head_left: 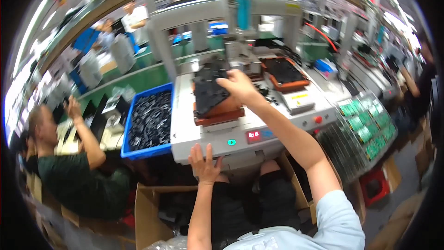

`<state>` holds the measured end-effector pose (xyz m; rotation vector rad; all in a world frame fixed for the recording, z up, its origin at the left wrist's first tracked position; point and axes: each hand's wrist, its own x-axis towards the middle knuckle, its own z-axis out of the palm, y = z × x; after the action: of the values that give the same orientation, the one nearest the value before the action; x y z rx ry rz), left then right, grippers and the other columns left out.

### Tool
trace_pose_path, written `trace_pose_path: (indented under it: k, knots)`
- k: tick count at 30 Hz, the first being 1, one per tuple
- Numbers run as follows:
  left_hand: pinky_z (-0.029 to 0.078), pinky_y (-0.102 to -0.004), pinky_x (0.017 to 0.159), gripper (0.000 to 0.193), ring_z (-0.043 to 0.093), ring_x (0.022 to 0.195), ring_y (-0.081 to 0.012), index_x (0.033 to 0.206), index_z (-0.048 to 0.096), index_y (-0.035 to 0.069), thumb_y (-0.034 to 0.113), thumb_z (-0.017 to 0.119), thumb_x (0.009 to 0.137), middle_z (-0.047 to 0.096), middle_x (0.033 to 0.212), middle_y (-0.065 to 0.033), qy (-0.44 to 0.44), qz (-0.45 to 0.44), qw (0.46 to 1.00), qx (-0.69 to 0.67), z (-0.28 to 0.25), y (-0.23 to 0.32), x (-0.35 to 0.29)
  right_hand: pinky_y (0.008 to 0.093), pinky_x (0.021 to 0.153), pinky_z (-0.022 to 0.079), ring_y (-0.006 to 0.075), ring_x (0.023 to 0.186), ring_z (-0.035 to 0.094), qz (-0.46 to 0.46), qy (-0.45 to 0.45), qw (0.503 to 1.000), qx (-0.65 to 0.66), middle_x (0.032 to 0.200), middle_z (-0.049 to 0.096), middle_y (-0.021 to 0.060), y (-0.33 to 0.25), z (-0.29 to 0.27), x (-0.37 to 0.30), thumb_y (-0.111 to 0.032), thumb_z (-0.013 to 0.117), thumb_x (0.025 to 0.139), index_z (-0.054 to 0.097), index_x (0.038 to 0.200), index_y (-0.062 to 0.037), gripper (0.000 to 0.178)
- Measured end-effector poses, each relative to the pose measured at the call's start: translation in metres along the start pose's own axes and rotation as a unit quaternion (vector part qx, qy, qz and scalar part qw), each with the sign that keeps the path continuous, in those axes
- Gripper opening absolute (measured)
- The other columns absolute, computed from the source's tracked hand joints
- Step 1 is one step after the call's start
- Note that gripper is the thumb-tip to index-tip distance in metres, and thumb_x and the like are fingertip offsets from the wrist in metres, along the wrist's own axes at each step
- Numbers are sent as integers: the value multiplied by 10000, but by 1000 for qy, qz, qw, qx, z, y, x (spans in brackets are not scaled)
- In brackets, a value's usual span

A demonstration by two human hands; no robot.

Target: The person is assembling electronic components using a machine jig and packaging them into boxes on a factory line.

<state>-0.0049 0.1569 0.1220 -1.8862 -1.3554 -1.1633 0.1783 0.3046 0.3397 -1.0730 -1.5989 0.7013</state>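
My right hand (238,86) reaches across a white bench machine (189,127), its fingers and thumb closed at the right edge of a dark black plate (209,93). The plate looks tilted over a reddish-orange fixture block (221,117) and is partly smeared by motion. Small details on its face are too blurred to make out. My left hand (205,164) is open, fingers spread and pointing up, at the front face of the machine, left of a lit teal button (231,142). Nothing shows in that hand.
A blue bin (125,146) of small black parts stands left of the machine. A second orange fixture (289,84) sits on its right side. Green circuit boards (363,122) lie in a rack to the right. A cardboard box (148,213) is below. A co-worker (78,171) sits at left.
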Motion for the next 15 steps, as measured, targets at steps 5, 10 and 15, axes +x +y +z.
trace_pose_path:
  k: [5,10,15]
  knots:
    - [173,-586,1102,667,275,1373,-420,1424,411,120,405,636,864,304,1491,-220,14,-32,998,45,-15,-11,-3,270,559,473,102,793,588,110,-48,960,253,915,633,26,-34,-66,-27,-339,665,848,640,1065,-30,378]
    - [185,-583,1096,662,294,1358,-424,1437,378,114,441,592,903,298,1491,-221,26,-26,997,64,-15,-6,1,255,470,451,121,603,575,16,248,944,218,865,618,39,13,-207,-63,-346,613,893,580,1061,-68,327]
    - [200,-582,1085,645,299,1351,-423,1439,358,99,451,549,934,290,1485,-224,25,-4,997,77,-19,-1,9,270,401,453,177,504,618,128,428,889,96,770,611,93,115,-349,-61,-328,594,922,486,1058,-6,366]
